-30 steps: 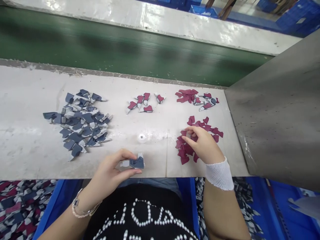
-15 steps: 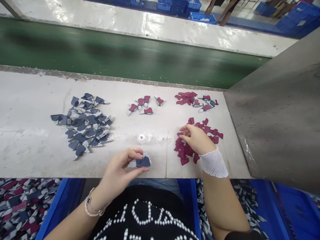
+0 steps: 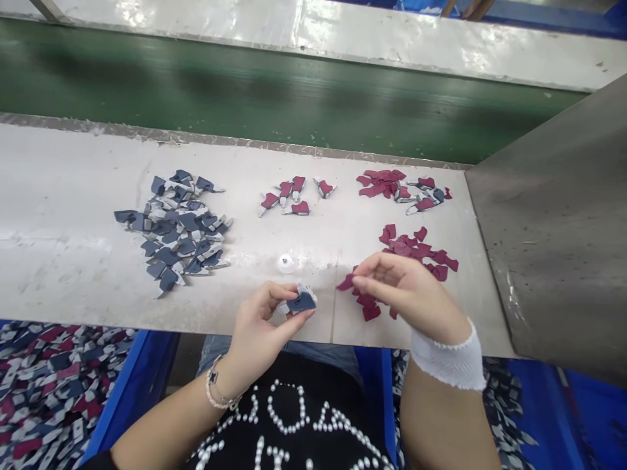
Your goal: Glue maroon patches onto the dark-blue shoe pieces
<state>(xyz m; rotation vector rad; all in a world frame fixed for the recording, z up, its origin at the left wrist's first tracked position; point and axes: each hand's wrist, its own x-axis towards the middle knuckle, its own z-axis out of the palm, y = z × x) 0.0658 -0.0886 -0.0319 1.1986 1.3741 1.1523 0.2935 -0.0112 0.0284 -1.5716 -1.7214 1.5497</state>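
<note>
Between the thumb and fingers of my left hand (image 3: 267,323) is a dark blue and light grey plastic part (image 3: 302,300), held above the table's front edge. My right hand (image 3: 409,287) pinches a thin maroon plastic piece (image 3: 345,282) by its end, just over a loose heap of similar maroon pieces (image 3: 371,309). The two held pieces are apart. Behind my left hand a small white round fitting with a dark centre (image 3: 285,263) sits on the table. Farther back lie several grey parts with maroon pieces on them (image 3: 300,208).
A big pile of blue-grey parts (image 3: 189,222) spreads over the table's left side. More maroon pieces (image 3: 381,181) lie at the back right, near a metal panel (image 3: 563,228). A green belt (image 3: 245,98) runs behind. Blue bins (image 3: 132,385) of parts stand below the front edge.
My right hand has taken hold of a maroon piece from the heap and moved it toward the left hand. My left hand still holds the blue-grey part. The camera view has shifted.
</note>
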